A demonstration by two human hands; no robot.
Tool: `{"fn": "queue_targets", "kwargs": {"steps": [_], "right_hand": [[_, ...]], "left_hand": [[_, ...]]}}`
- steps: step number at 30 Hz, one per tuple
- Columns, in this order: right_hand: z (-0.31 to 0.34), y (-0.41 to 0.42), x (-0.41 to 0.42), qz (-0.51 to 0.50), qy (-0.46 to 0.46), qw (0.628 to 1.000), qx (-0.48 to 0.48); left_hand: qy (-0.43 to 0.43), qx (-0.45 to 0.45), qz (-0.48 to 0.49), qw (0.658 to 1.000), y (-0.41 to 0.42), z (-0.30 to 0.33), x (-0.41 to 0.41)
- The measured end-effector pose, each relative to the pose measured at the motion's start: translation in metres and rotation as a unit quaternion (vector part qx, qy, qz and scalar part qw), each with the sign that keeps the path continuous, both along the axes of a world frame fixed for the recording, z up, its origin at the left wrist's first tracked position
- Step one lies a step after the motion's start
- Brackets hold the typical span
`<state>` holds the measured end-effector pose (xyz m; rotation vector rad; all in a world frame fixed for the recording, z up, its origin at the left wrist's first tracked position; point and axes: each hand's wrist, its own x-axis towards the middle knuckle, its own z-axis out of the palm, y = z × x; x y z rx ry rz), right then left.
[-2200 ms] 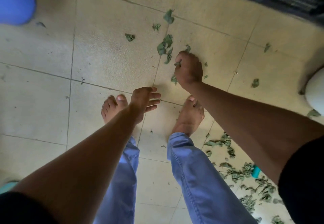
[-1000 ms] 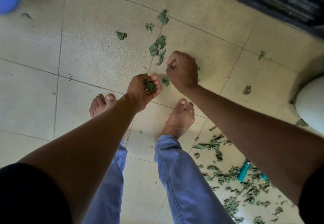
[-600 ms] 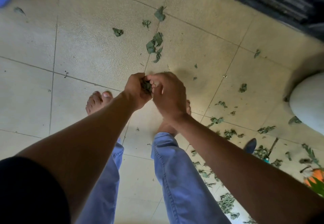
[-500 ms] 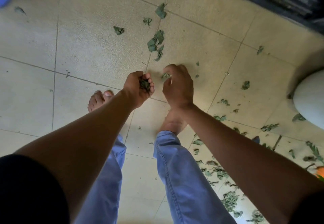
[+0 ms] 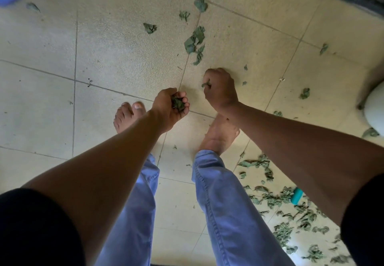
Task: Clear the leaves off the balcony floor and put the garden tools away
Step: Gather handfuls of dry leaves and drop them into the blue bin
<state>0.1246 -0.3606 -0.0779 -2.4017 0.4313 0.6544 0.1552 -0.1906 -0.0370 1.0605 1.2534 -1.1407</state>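
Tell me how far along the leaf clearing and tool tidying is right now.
Done: little; the tiles near the left foot show almost no leaves. In hand: the left hand cups a wad of collected leaves, and the right hand pinches another scrap at the floor. Left: the leaf cluster just ahead, the thick litter at lower right, and a teal-handled tool lying in it.

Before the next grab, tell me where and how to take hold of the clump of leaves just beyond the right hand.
Pinch the clump of leaves from above, across its bunched middle; it lies flat and crumpled on the tile, so fingers likely must close from both sides.
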Motion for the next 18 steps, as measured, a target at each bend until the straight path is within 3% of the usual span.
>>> {"fn": "queue_targets", "kwargs": {"steps": [3,6,8,11,18], "right_hand": [[0.023,0.016,0.010,-0.095,-0.036,0.993,0.062],[0.062,0.043,0.015,-0.084,-0.023,0.987,0.135],[0.082,0.060,0.011,-0.020,-0.008,0.992,0.122],[0.095,0.072,0.006,0.023,0.010,0.994,0.106],[0.055,0.045,0.035,-0.092,-0.056,0.994,-0.013]], "left_hand": [[-0.003,0.011,0.003,1.000,0.001,-0.001,0.001],[-0.011,0.007,0.011,1.000,0.001,-0.003,0.006],[-0.025,-0.010,0.020,0.999,0.005,-0.002,0.009],[0.043,0.008,0.046,0.998,0.013,-0.003,0.015],[-0.005,0.001,0.062,0.998,0.019,-0.007,0.023]]}}
